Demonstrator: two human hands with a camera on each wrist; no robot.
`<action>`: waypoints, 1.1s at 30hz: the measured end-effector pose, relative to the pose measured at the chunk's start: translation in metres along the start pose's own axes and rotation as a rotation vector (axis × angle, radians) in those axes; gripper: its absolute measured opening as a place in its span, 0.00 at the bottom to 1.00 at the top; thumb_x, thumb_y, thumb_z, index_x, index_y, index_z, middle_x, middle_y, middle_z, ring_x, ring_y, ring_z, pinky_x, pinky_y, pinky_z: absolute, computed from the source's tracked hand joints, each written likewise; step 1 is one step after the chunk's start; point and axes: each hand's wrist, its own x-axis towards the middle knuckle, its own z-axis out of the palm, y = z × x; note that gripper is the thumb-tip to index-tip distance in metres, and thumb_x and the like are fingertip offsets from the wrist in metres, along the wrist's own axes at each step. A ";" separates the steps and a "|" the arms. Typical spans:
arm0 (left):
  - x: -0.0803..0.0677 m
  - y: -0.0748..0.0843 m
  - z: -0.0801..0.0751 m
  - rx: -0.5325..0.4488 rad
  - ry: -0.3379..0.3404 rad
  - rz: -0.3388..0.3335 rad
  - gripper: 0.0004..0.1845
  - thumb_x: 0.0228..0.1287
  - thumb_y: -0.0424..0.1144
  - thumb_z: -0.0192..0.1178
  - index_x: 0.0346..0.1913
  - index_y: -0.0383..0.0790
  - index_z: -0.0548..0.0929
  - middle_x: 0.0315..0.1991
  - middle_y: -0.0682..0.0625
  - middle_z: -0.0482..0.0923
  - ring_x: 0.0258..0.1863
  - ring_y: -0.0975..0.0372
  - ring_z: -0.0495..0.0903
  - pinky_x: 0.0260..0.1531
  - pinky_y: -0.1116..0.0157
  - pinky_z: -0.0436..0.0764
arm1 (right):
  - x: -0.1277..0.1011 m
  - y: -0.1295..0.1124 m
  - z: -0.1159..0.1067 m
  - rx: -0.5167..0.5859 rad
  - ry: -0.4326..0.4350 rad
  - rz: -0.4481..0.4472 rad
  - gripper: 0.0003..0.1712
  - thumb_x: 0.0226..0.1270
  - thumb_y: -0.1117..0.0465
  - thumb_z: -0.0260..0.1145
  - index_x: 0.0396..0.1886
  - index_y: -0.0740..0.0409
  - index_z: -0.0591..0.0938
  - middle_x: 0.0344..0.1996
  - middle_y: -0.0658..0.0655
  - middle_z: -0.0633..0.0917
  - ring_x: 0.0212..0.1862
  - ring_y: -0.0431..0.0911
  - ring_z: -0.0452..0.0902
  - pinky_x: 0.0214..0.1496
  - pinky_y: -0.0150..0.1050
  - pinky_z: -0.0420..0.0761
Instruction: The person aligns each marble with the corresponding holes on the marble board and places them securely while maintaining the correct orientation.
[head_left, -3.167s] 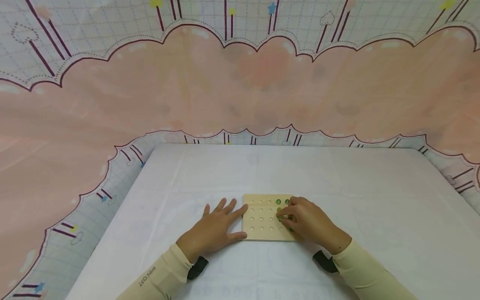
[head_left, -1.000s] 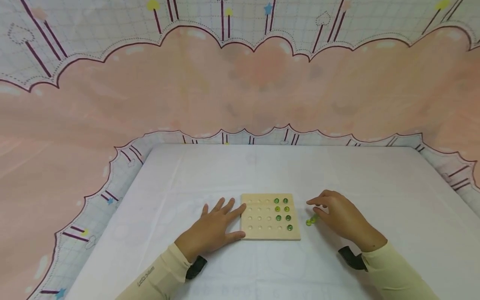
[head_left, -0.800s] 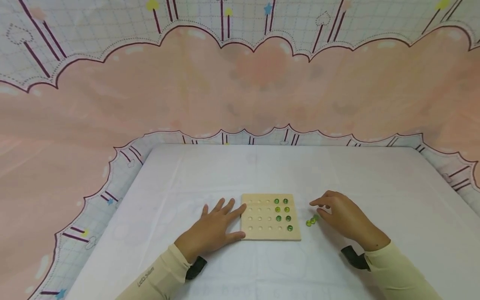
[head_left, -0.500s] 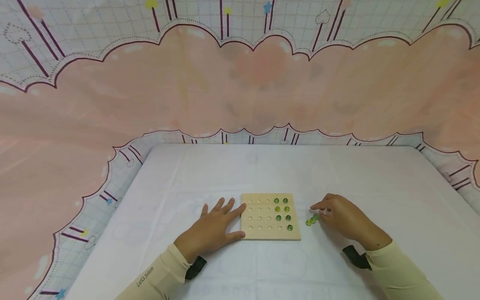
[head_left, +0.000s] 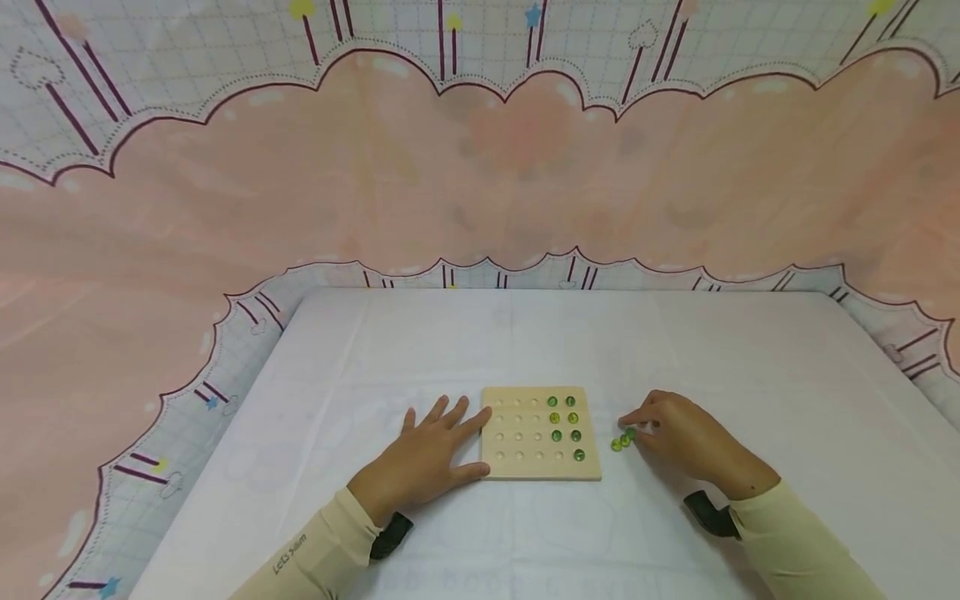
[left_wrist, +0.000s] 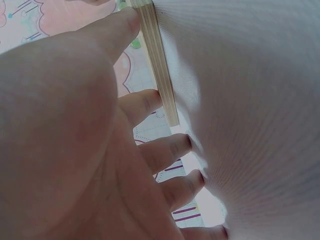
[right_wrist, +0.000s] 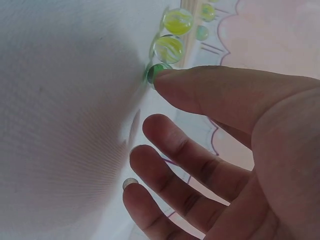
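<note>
**Bracing the board, touching the nearest marble**

Spread flat, our left hand [head_left: 423, 458] steadies the wooden board [head_left: 528, 467]. Just right of it lie loose green marbles [head_left: 622, 440]; our right hand [head_left: 686, 437], fingers relaxed, presses one under the thumb. We should pinch only that one.

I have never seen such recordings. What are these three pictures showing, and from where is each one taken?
There is no machine here, only a person's two bare hands. The wide picture comes from a camera on the person's head, looking down at a table with a white cloth. The other two come from cameras on the wrists, very close to each hand.

On the cloth lies a wooden board with rows of small pits; seven green marbles sit in its right side. The left hand lies flat, fingers straight, touching the board's left edge. The right hand reaches for three loose marbles beside the board; its thumb touches the nearest one. No grip has closed yet.
</note>
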 end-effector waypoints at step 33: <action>0.000 -0.001 0.000 0.002 -0.005 -0.003 0.41 0.65 0.67 0.57 0.78 0.63 0.58 0.80 0.46 0.54 0.80 0.45 0.49 0.70 0.30 0.50 | 0.002 0.000 0.003 -0.053 0.022 -0.008 0.11 0.60 0.67 0.73 0.42 0.54 0.92 0.32 0.48 0.82 0.32 0.40 0.71 0.33 0.33 0.74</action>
